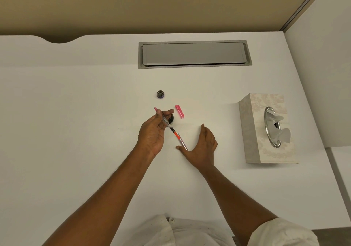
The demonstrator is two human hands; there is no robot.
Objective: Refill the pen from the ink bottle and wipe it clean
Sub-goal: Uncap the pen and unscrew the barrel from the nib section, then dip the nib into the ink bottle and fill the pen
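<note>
Fingers point(168, 112) of the left hand point(152, 133) pinch a pen point(175, 133) just behind its nib. The shaft slants from the nib, beyond the fingertips, back to the right hand point(202, 148), whose straight, relaxed fingers hold nothing, thumb at the pen's rear end. The ink bottle point(171, 120), largely hidden, sits right under the left fingers, nearer that hand. Its lid point(160, 94) and a pink pen part point(179, 111) lie just beyond on the desk point(76, 112). A tissue box point(266, 130) stands well off the right fingers.

I barely see the ink bottle point(171, 119): my left hand point(152, 133), holding the pen point(176, 134), covers most of it. Open or capped, I can't tell.
</note>
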